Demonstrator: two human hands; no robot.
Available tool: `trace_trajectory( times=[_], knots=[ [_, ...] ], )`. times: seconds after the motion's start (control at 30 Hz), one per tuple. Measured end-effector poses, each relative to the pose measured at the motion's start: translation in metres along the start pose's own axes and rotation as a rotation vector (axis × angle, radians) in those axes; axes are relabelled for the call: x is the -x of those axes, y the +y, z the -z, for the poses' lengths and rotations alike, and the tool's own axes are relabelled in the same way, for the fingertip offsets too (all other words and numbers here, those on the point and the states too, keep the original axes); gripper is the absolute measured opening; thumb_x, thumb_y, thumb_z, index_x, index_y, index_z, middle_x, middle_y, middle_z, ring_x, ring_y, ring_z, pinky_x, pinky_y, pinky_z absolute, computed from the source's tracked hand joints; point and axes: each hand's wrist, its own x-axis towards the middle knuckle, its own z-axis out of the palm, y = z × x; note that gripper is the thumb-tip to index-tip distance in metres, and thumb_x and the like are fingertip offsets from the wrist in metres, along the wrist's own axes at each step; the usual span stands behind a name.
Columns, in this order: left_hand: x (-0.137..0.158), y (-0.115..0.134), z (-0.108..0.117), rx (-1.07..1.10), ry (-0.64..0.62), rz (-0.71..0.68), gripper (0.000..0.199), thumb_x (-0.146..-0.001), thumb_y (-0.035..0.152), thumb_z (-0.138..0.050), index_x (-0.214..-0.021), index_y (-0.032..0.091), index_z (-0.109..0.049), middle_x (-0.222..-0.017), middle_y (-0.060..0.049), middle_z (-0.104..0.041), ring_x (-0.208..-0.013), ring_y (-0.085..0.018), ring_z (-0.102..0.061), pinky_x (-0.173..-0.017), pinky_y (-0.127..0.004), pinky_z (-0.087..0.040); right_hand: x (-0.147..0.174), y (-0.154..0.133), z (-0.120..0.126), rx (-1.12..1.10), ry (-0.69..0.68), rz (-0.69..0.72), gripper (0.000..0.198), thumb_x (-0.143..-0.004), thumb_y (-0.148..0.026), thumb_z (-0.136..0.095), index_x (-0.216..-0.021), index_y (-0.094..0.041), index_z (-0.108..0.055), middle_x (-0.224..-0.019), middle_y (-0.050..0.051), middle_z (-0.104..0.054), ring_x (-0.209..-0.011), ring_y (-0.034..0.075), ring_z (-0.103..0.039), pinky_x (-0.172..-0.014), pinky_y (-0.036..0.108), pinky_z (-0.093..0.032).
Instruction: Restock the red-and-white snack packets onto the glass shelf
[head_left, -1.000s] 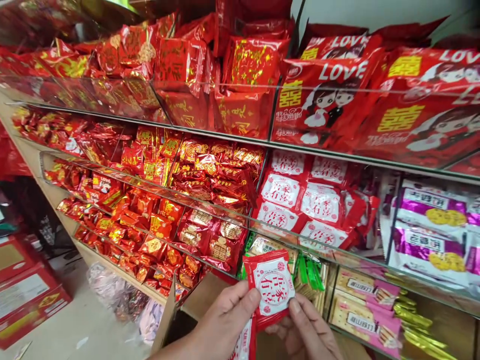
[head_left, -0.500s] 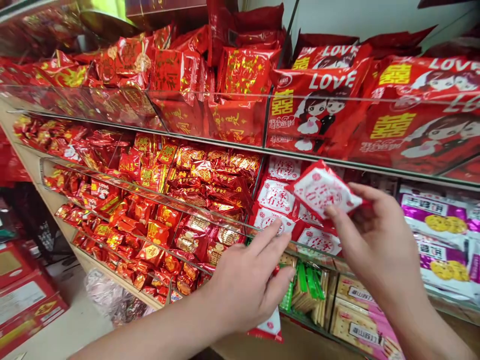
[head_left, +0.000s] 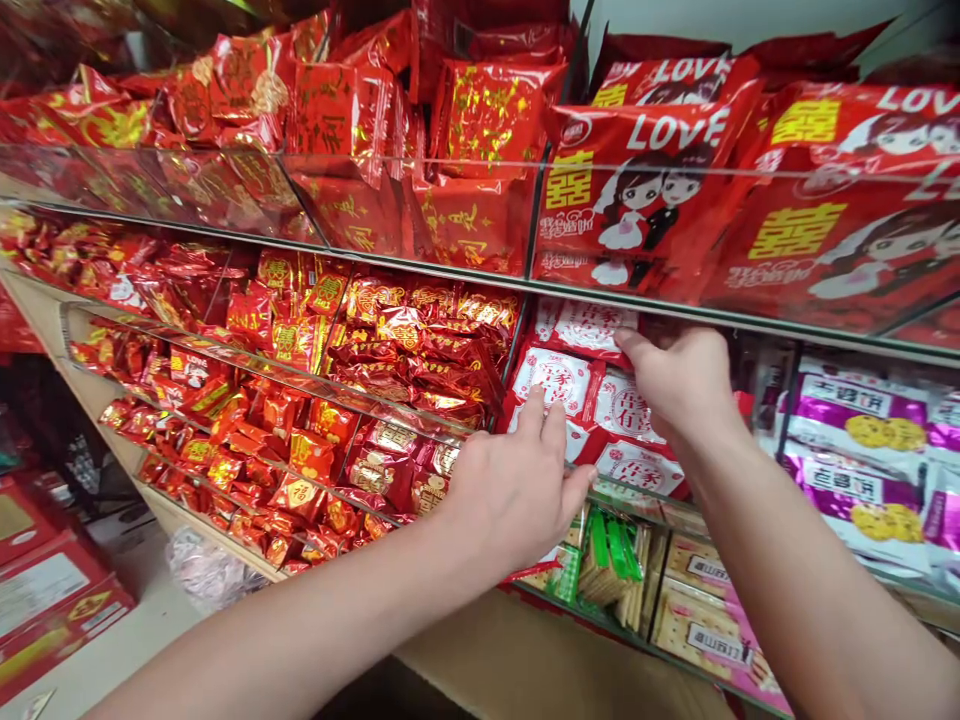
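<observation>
White-and-red snack packets (head_left: 553, 382) lie in rows in a compartment of the middle shelf. My right hand (head_left: 682, 385) reaches into the back of it, its thumb on the edge of a packet (head_left: 589, 325); its other fingers are hidden behind the hand. My left hand (head_left: 517, 490) hangs over the compartment's front edge, index and middle fingertips against the front packets. Below its palm pokes the white-and-red edge of another packet (head_left: 536, 568), seemingly held by the hidden fingers.
A glass shelf (head_left: 450, 262) with large red bags (head_left: 637, 200) runs just above my right hand. Clear dividers part red-wrapped sweets (head_left: 300, 455) on the left and purple cookie packets (head_left: 874, 435) on the right. Crackers (head_left: 701, 620) lie below. Red boxes (head_left: 52, 600) stand on the floor.
My right hand has carried its packet from in front of the shelf into the back of the compartment. The left hand stays near the front edge; less of the packet beneath it shows.
</observation>
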Motion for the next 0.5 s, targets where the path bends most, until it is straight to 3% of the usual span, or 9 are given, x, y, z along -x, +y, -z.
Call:
trace_trajectory(
  times=[0.17,0.3,0.4,0.5],
  knots=[
    [-0.003,-0.001,0.002,-0.040,-0.024,-0.017,0.058,-0.089,0.050,-0.036,-0.130,0.010,-0.046,-0.136,-0.013,-0.049,-0.073,-0.025,-0.069,-0.052,-0.037,-0.055,-0.006,-0.028,-0.006,0.188,-0.049,0.021,0.025,-0.073,-0.023,-0.065,-0.092,-0.007,-0.065,-0.090,0.019,-0.067,-0.090,0.036,-0.062,-0.083,0.044,-0.046],
    [-0.004,-0.003,0.004,-0.042,-0.066,-0.032,0.059,-0.090,0.050,-0.034,-0.132,0.010,-0.044,-0.138,-0.014,-0.046,-0.074,-0.025,-0.069,-0.053,-0.037,-0.054,-0.005,-0.041,-0.002,0.398,-0.146,0.091,0.028,-0.077,-0.024,-0.064,-0.093,-0.001,-0.066,-0.088,0.023,-0.067,-0.089,0.038,-0.062,-0.082,0.044,-0.046],
    [-0.004,-0.004,0.005,-0.031,-0.069,-0.047,0.057,-0.090,0.050,-0.034,-0.130,0.011,-0.046,-0.137,-0.016,-0.047,-0.072,-0.026,-0.069,-0.053,-0.037,-0.054,-0.008,-0.041,0.001,0.392,-0.191,0.119,0.035,-0.077,-0.026,-0.064,-0.104,-0.004,-0.064,-0.102,0.021,-0.065,-0.099,0.037,-0.059,-0.088,0.043,-0.044],
    [-0.005,-0.006,0.004,-0.019,-0.034,-0.068,0.053,-0.090,0.049,-0.035,-0.124,0.012,-0.051,-0.133,-0.015,-0.051,-0.066,-0.026,-0.068,-0.050,-0.037,-0.052,-0.011,-0.037,0.004,0.304,-0.150,0.123,0.030,-0.083,-0.029,-0.056,-0.106,-0.011,-0.065,-0.109,0.015,-0.064,-0.108,0.034,-0.056,-0.093,0.043,-0.042]
  ],
)
